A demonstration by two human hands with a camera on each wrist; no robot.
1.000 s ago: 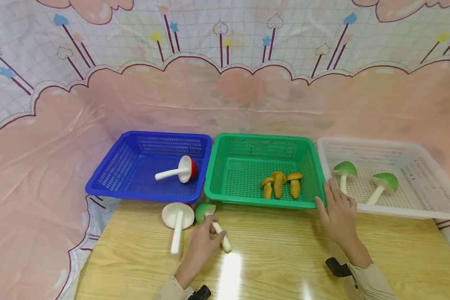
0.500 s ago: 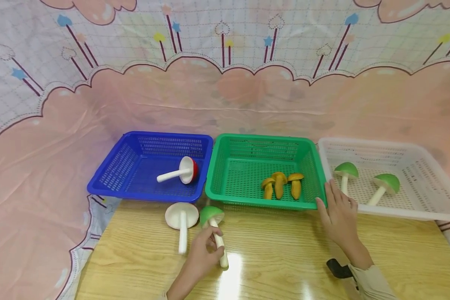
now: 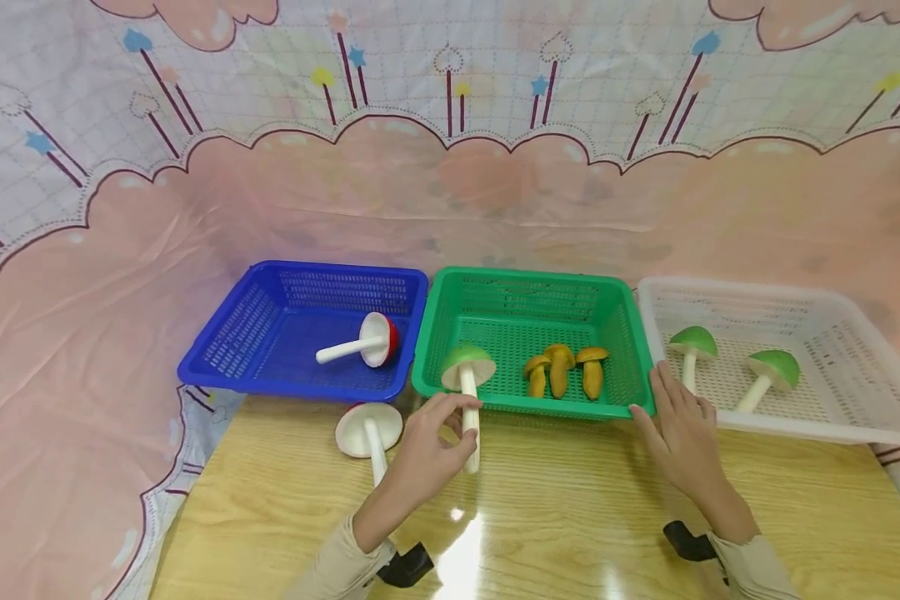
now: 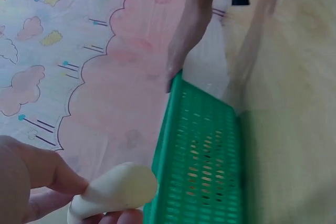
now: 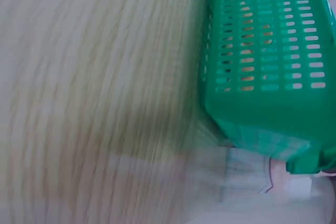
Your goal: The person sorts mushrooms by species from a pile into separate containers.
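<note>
Left hand (image 3: 427,454) sits nearest, over the wooden surface (image 3: 555,533), thumb and fingers pinching the white stem of a green mushroom (image 3: 467,392). The mushroom is lifted, stem close to upright with its long axis running near to far, cap at the far end over the near rim of the green basket (image 3: 532,408). In the left wrist view the stem (image 4: 113,190) shows between the thumb and fingers, just left of that basket's wall (image 4: 205,150).

Just left of that hand a white mushroom (image 3: 370,432) lies on the surface, cap away, stem pointing near; not touched.

Right hand (image 3: 678,433) rests with fingers straight and spread at the seam between the green basket's right near corner and the white basket (image 3: 795,421), touching the rims, holding nothing. The right wrist view is blurred and shows only the green basket's corner.

The two other green mushrooms (image 3: 727,358) lie in the white basket, well to the right of the held one, across the whole green basket. The right hand is much nearer that basket than the left.

Farther in, yellow mushrooms (image 3: 562,371) lie in the green basket; a red mushroom (image 3: 360,342) lies on its side in the blue basket (image 3: 232,350) at far left.
</note>
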